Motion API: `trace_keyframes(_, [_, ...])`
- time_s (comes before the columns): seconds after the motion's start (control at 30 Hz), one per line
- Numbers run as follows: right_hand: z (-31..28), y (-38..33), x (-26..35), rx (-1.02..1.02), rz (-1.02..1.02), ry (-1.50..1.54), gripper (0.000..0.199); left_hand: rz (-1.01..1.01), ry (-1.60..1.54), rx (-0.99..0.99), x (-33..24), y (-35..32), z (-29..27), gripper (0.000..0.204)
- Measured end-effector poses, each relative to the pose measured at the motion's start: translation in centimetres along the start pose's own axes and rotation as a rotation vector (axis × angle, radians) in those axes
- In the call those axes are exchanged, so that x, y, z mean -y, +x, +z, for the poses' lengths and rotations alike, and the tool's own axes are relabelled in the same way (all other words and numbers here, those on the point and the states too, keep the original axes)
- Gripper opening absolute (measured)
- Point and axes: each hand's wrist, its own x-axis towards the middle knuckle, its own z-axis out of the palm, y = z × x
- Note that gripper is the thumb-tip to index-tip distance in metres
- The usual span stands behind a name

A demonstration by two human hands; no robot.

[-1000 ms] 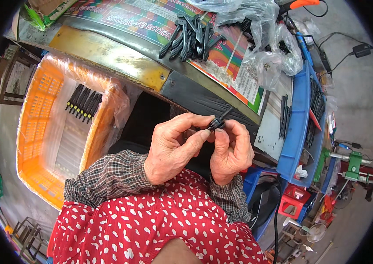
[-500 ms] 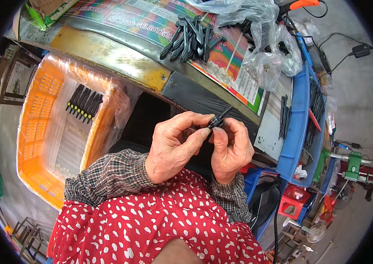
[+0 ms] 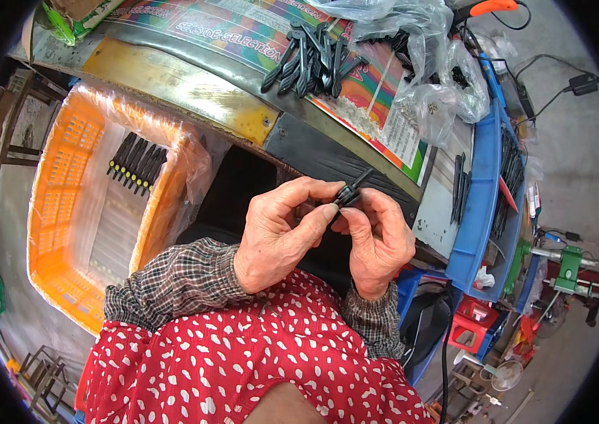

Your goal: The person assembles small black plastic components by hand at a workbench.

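Observation:
My left hand (image 3: 271, 237) pinches a small black plastic part (image 3: 347, 193) between thumb and forefinger, in front of my body near the bench edge. A thin black stem sticks up from the part toward the upper right. The curled fingers of my right hand (image 3: 382, 247) close on the part's right-hand side, the thumb underneath. Fingertips cover much of it, so its exact kind cannot be made out. On the bench beyond my hands lies a heap of black plastic pieces (image 3: 310, 60) with long, leaf-shaped ends.
An orange basket (image 3: 66, 191) lined with clear plastic stands at left, holding a row of black sticks (image 3: 137, 162) with yellow-green dots. At right, a blue tray (image 3: 474, 219) holds long black pieces; similar ones (image 3: 460, 189) lie beside it. Clear plastic bags (image 3: 430, 106) lie at the back.
My right hand has shifted slightly right and its thumb has moved. My left hand keeps its pinch on the black part in nearly the same place.

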Motion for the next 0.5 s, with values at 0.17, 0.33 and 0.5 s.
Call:
trace_keyframes(0.17, [0.11,-0.06,-0.15,-0.001,-0.079,-0.117,0.025,-0.002,0.003,0.004,0.13,-0.02,-0.13,0.024])
trace_keyframes(0.33, [0.3,0.04,-0.38,-0.006,-0.213,-0.263,0.022,-0.021,0.003,-0.01,-0.06,-0.03,-0.05,0.024])
trace_keyframes(0.5, [0.36,0.57,-0.56,-0.022,-0.368,-0.364,0.027,0.001,-0.007,-0.023,0.13,-0.13,0.03,0.024])
